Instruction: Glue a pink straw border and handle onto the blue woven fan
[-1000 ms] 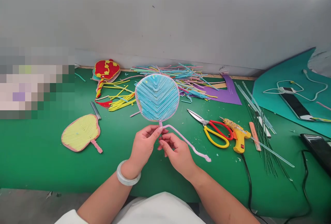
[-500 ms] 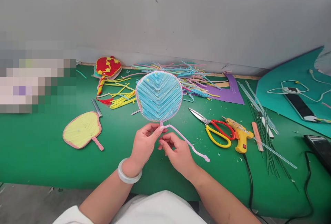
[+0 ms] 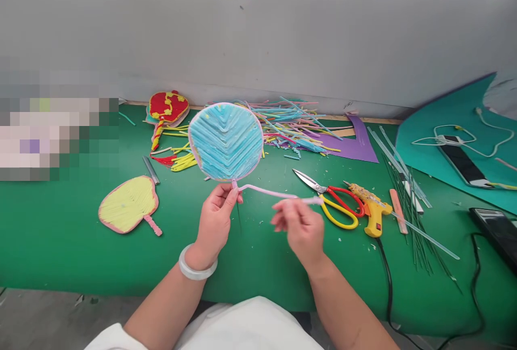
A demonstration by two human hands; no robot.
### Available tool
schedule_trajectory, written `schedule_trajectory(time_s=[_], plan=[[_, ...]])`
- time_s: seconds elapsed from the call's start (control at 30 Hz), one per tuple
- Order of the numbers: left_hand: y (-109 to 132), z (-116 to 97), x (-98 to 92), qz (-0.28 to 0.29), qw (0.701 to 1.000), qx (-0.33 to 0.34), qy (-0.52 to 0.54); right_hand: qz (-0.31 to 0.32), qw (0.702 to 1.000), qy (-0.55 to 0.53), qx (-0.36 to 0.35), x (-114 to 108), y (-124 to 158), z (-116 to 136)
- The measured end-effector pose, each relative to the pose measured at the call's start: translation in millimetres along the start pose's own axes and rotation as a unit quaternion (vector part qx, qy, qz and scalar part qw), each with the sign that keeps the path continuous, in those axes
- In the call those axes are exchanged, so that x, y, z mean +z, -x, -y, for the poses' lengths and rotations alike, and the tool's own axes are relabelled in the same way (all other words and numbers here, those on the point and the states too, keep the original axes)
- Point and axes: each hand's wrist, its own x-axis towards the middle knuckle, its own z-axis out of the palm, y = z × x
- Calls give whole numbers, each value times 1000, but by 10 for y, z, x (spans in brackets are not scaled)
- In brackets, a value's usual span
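My left hand (image 3: 218, 215) is closed in a pinch on the base of a round fan (image 3: 226, 142), just below its rim. The fan is upright, with light-blue pipe cleaners in a V pattern and a pink edge. A thin dark wire drops below these fingers. From the fan's base a loose pink pipe cleaner (image 3: 266, 192) stretches to the right. My right hand (image 3: 302, 226), slightly blurred, has curled fingers at this pipe cleaner, which crosses over them with its tip sticking out toward the scissors (image 3: 341, 215).
A yellow leaf-shaped fan (image 3: 128, 204) lies left; a red fan (image 3: 167, 106) lies behind. Several loose pipe cleaners (image 3: 286, 124) are heaped at the back. A glue gun (image 3: 375, 212), green wires (image 3: 422, 242) and a phone (image 3: 496, 231) are on the right.
My left hand has moved the fan left and slightly up. My right hand has left the wire below the fan and moved right; the drooping pink pipe cleaner is now lifted nearly level.
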Motion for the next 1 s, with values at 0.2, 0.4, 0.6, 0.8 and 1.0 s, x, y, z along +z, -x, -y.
schedule_trajectory(time_s=[0.2, 0.4, 0.6, 0.8, 1.0], plan=[[49, -58, 16, 74, 994, -43, 64, -295, 934, -198, 29, -347, -402, 33], [164, -22, 97, 209, 970, -120, 10, 15, 949, -281, 145, -203, -407, 59], [186, -2, 172, 245, 955, -154, -57, 39, 923, -337, 183, -135, -286, 5], [171, 52, 167, 222, 960, -113, -126, -10, 929, -314, 193, -103, -299, 12], [167, 58, 198, 201, 966, -129, -98, -30, 932, -305, 195, -77, -298, 36]])
